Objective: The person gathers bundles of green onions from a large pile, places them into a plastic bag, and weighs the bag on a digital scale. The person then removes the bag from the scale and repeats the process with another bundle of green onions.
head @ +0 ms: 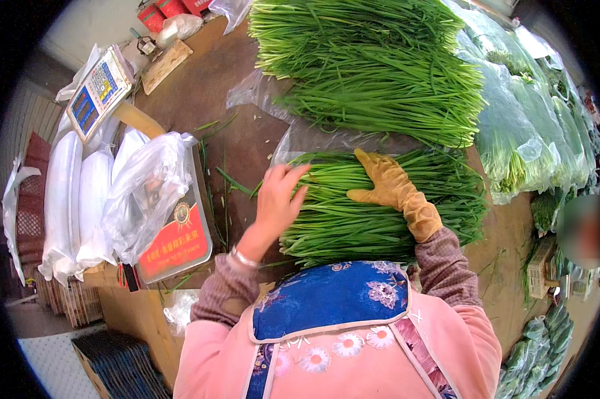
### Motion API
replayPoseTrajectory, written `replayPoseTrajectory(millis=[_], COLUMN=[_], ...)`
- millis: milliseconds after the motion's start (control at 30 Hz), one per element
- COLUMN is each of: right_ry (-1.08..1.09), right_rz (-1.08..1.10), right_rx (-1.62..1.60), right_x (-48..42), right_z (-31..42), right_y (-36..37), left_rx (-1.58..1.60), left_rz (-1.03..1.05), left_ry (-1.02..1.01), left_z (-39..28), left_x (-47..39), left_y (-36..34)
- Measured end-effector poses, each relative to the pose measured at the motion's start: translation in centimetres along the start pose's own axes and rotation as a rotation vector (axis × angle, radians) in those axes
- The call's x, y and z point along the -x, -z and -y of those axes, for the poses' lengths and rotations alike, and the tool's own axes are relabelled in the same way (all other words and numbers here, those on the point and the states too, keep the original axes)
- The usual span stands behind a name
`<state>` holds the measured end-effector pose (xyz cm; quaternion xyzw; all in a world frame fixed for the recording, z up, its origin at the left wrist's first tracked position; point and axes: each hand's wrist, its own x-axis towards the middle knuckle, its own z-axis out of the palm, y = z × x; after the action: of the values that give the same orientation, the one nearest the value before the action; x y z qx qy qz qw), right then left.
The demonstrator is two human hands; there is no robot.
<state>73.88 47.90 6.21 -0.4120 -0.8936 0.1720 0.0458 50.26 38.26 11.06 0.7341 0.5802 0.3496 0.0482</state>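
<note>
A large bunch of garlic chives (330, 224) lies crosswise right before me, its pale stem ends to the left and dark leaves to the right. Bare, with a bracelet at the wrist, my left hand (280, 197) is at the stem ends, thumb and fingers apart; whether a stalk is between them I cannot tell. My right hand (387, 184), in a tan rubber glove, rests spread on top of the bunch. Beyond it, a taller pile of chives (380, 85) lies on the table, with a clear plastic sheet (325, 139) between the two.
At the left stands a digital scale (100, 92), a plastic bag (150, 194) on its platform (180, 249). White plastic rolls (63, 199) lie beside it. Bagged greens (519, 114) are heaped at the right. A wooden board (168, 67) is at the back left. Loose leaves litter the brown tabletop (240, 129).
</note>
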Motion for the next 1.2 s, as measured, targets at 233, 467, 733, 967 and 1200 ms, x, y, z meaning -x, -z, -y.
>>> replayPoseTrajectory(millis=[233, 467, 733, 967, 1200], right_ry=[-0.017, -0.042, -0.034, -0.199, -0.349], right_rz=[-0.275, -0.471, -0.424, -0.34, -0.43], right_rx=[-0.077, -0.449, -0.772, -1.366, -1.374], right_x=[2.2, 5.5, 3.1, 1.6, 1.8], right_z=[1.2, 2.9, 6.1, 6.4, 7.2], right_y=[2.6, 4.4, 2.3, 0.3, 0.5], left_rx=[-0.136, 0.116, 0.184, 0.156, 0.301], left_rz=[0.372, 0.291, 0.312, 0.379, 0.31], left_ry=[-0.155, -0.079, -0.267, -0.249, -0.003], left_z=[3.1, 0.8, -4.6, -2.6, -1.1], left_x=[-4.1, -6.9, -7.5, -7.2, -4.9], left_y=[-0.5, 0.4, -0.9, -1.4, -0.7])
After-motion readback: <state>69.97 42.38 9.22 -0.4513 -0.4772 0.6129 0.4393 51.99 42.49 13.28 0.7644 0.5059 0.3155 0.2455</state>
